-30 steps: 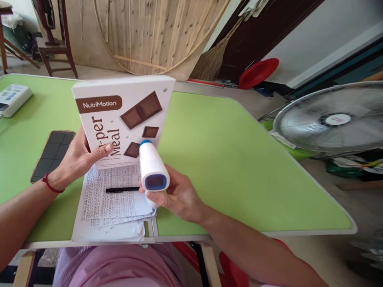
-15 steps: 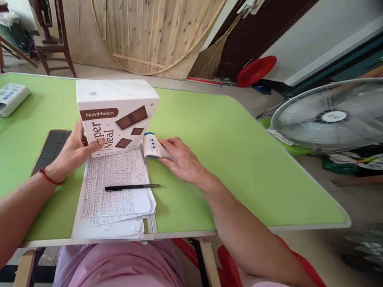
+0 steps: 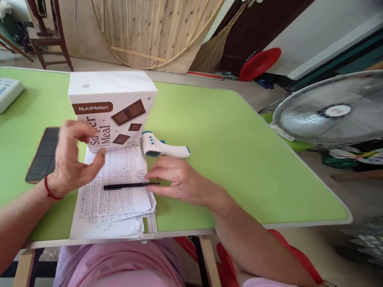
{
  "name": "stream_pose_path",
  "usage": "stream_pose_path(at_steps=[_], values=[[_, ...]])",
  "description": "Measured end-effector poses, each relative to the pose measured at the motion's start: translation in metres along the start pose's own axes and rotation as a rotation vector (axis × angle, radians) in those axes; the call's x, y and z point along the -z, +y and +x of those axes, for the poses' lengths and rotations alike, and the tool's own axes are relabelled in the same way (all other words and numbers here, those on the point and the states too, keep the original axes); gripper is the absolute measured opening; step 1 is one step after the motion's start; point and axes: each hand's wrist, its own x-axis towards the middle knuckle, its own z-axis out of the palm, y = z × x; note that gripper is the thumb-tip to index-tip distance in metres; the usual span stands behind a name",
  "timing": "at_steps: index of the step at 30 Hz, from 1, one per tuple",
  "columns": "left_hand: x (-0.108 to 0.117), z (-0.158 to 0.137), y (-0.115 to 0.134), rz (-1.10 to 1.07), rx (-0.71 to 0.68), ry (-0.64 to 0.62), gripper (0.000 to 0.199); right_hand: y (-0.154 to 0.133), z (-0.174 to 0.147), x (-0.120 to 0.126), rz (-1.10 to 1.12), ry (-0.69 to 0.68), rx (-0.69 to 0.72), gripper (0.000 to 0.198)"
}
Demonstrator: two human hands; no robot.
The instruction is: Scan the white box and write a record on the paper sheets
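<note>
Carton [image 3: 121, 104], white, lettered "NutriMotion" and illustrated with brown chocolate pieces, stands upright on the green table [image 3: 245, 159], its printed face toward the wearer. Left hand [image 3: 70, 155], in front of the carton's left side and slightly blurred, has its thumb and curved fingers well parted; the fingertips overlap the printed face in view, and contact cannot be told. A red bracelet [image 3: 51, 190] circles that wrist. Gun-shaped thermometer [image 3: 164, 150], white with blue trim, lies just beside the carton's lower right corner, its handle pointing away to the right. Handwritten papers [image 3: 116, 205] form a loose stack before the carton, and a black pen [image 3: 125, 186] lies across them. Right hand [image 3: 182, 181], before the carton and to its right, shows thumb and fingers apart around the pen's right end; whether they touch it cannot be told. Left of the carton lies a dark phone [image 3: 44, 155], partly covered by the left hand; farther left sits a white device [image 3: 9, 93], cut by the frame. Well right of the carton stands a fan [image 3: 334, 111]. Behind the carton, beyond the table, are a round wooden panel [image 3: 155, 30] and, to its right, a straw broom [image 3: 212, 52] and a red basin [image 3: 260, 63].
</note>
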Motion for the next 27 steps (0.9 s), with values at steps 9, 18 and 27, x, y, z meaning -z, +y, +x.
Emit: stream_pose_path(at_steps=[9,18,27], values=[[-0.007,-0.002,0.012,0.041,-0.14,-0.163,0.027,0.011,0.001,-0.003,0.16,-0.006,-0.144,0.017],[-0.02,-0.01,0.01,0.149,-0.244,-0.626,0.023,0.007,0.014,-0.019,0.839,0.648,-0.567,0.008],[-0.022,-0.015,0.017,0.323,-0.264,-0.872,0.044,0.004,0.019,-0.052,0.752,0.596,-0.547,0.009]])
